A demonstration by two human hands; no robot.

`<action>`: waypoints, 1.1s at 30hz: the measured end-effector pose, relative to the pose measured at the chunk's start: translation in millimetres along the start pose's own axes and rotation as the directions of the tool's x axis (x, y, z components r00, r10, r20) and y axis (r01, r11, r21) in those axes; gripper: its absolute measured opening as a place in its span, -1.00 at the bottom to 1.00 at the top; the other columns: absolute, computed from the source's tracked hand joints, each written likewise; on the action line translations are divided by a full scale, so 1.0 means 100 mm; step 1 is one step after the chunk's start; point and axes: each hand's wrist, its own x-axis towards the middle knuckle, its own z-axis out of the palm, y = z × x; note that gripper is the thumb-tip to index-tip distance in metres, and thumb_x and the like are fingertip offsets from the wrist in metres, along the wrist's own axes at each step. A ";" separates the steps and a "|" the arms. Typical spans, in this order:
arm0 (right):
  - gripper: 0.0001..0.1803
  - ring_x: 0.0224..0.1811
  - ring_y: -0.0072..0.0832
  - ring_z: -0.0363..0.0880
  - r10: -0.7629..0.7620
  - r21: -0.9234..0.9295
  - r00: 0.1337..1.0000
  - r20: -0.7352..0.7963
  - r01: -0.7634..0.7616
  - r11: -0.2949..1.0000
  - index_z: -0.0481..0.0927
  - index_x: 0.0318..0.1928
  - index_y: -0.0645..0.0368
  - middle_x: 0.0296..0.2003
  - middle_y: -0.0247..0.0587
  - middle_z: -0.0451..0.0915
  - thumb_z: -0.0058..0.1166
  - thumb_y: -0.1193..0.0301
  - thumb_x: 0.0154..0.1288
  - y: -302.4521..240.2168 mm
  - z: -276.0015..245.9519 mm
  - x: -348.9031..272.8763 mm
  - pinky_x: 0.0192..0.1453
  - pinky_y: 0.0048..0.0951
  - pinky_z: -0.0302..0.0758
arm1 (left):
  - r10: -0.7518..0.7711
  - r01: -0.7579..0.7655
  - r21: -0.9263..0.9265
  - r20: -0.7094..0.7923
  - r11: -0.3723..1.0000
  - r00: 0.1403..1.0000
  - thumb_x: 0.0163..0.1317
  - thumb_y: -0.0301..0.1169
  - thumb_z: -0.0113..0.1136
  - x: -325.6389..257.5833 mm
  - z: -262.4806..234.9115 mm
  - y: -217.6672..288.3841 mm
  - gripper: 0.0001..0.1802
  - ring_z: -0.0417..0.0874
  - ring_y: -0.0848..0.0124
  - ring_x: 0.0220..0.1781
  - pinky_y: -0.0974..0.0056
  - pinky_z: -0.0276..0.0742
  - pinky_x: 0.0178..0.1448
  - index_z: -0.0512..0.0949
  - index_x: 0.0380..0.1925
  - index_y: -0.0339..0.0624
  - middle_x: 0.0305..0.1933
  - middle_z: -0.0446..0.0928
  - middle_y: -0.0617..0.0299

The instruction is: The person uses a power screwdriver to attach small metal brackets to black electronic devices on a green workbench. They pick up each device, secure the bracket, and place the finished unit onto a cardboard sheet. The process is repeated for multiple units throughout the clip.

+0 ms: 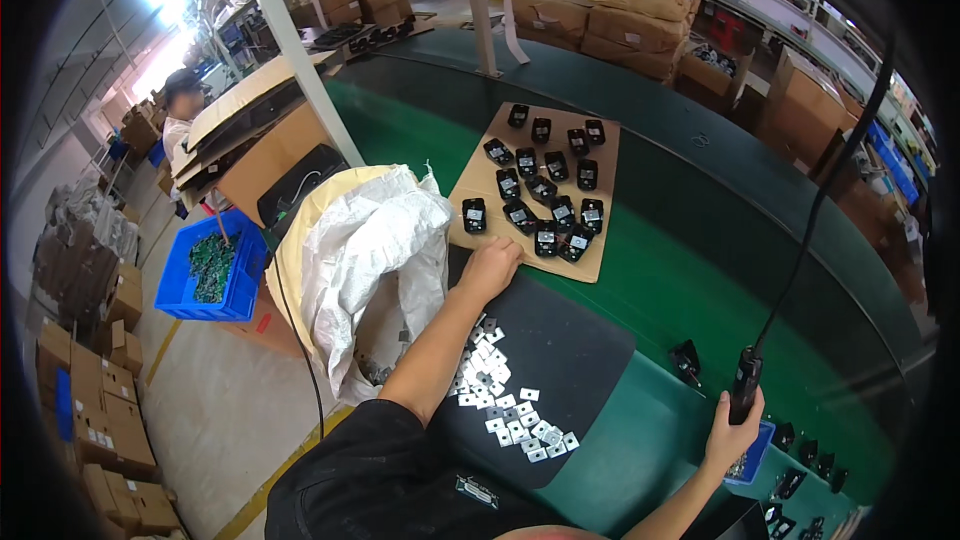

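I had my left arm stretched forward across my body, bare below a short black sleeve, with the left hand (490, 267) lying palm down, fingers loosely curled. My right forearm rose from the lower edge, and the right hand (733, 433) was closed in a fist.

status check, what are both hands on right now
Left hand at the cardboard sheet edge, by the black units. Right hand shut on hanging black tool. White pads piled on the dark mat, nothing blocking.
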 end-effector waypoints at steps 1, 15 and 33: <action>-0.46 -0.05 -0.32 0.59 -0.025 0.040 1.000 -0.005 0.026 0.999 0.46 0.17 0.28 -0.04 -0.08 0.61 0.25 0.53 0.14 -0.01 0.00 0.00 0.11 -0.36 0.47 | -0.025 0.025 -0.005 0.013 1.000 1.000 0.07 -0.52 0.23 0.01 0.00 0.03 -0.94 0.59 0.10 -0.18 0.09 0.54 -0.07 0.58 -0.41 -0.19 -0.32 0.57 0.11; -0.43 0.05 -0.16 0.54 -0.230 -0.130 0.971 -0.064 0.220 0.967 0.46 0.16 0.26 0.02 0.01 0.54 0.30 0.47 0.11 0.00 0.04 -0.07 0.17 -0.26 0.43 | 0.024 -0.018 -0.101 0.058 0.995 0.998 0.07 -0.54 0.22 0.05 0.01 -0.12 -0.95 0.60 0.06 -0.21 0.07 0.53 -0.10 0.54 -0.46 -0.22 -0.38 0.55 0.07; -0.46 0.01 -0.14 0.56 -0.238 -0.142 0.968 -0.077 0.225 0.964 0.51 0.10 0.24 -0.03 -0.01 0.56 0.33 0.46 0.07 -0.08 0.02 -0.03 0.13 -0.27 0.47 | 0.098 -0.096 -0.024 0.199 0.995 0.975 0.09 -0.47 0.15 0.41 0.58 0.86 -0.95 0.64 -0.04 -0.30 -0.03 0.58 -0.16 0.53 -0.46 -0.21 -0.39 0.58 -0.03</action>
